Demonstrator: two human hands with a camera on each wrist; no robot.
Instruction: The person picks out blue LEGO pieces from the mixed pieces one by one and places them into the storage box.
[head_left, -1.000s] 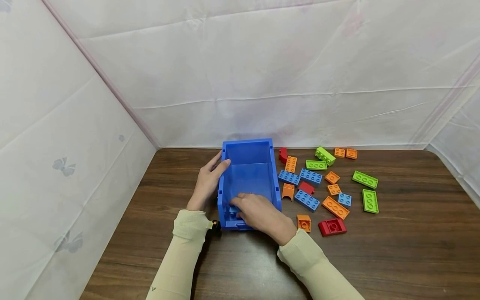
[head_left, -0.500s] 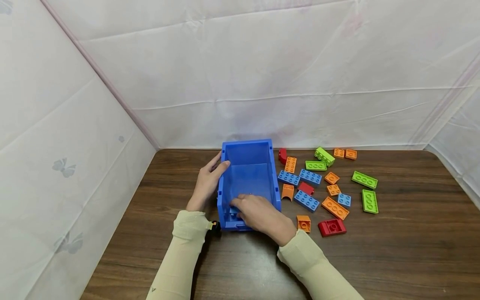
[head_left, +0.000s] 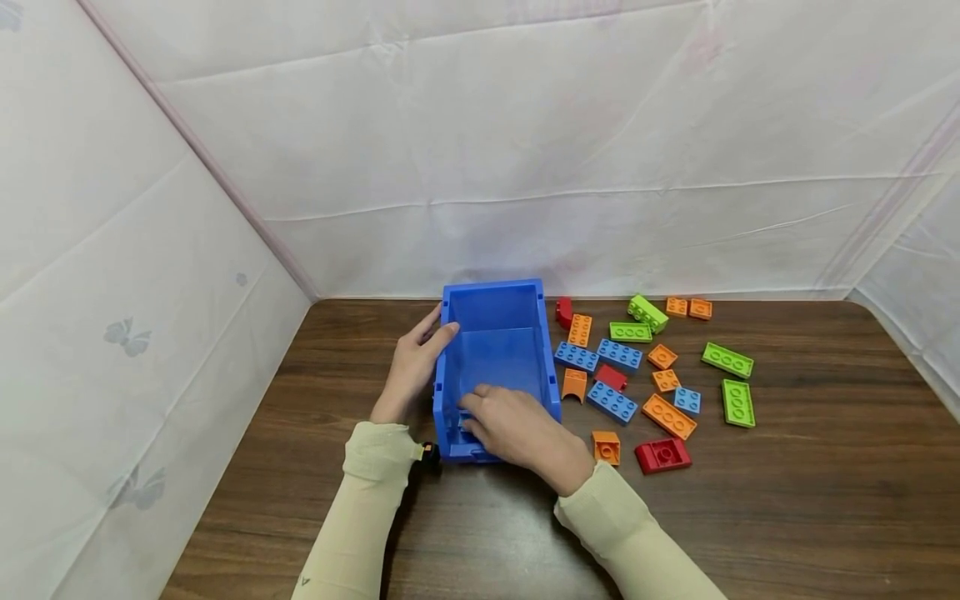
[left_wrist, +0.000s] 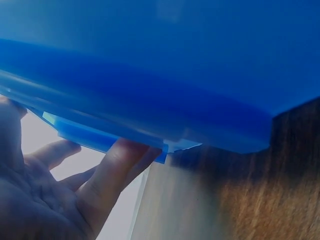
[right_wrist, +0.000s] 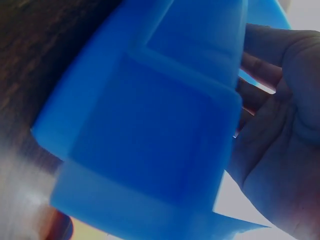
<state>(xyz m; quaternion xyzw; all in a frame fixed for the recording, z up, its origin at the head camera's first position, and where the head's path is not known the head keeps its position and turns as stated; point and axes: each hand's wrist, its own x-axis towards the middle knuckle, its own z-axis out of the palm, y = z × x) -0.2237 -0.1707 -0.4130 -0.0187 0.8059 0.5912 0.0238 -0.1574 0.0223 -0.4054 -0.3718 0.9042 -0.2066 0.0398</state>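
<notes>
A blue plastic storage bin [head_left: 495,354] lies on the table with its opening upward. My left hand [head_left: 411,367] grips its left wall, thumb over the rim and fingers outside; in the left wrist view, the fingers [left_wrist: 107,175] reach under the bin's lip. Inside the front left corner, my right hand [head_left: 517,429] pinches a blue brick [head_left: 462,422], mostly covered by the thumb and index finger. From the right wrist, the bin's front wall [right_wrist: 145,135] hides the fingertips, and the hand [right_wrist: 285,130] arches over it.
Right of the bin, several loose toy bricks are spread: blue bricks [head_left: 613,402], green plates [head_left: 727,360], orange pieces [head_left: 670,417] and red ones [head_left: 663,456]. An orange block [head_left: 606,447] lies near my right wrist. A white sheet [head_left: 480,242] hangs behind the table.
The blue brick in the bin's corner shows less now, as my right hand's fingers have shifted slightly over it. The left hand keeps its hold on the bin.
</notes>
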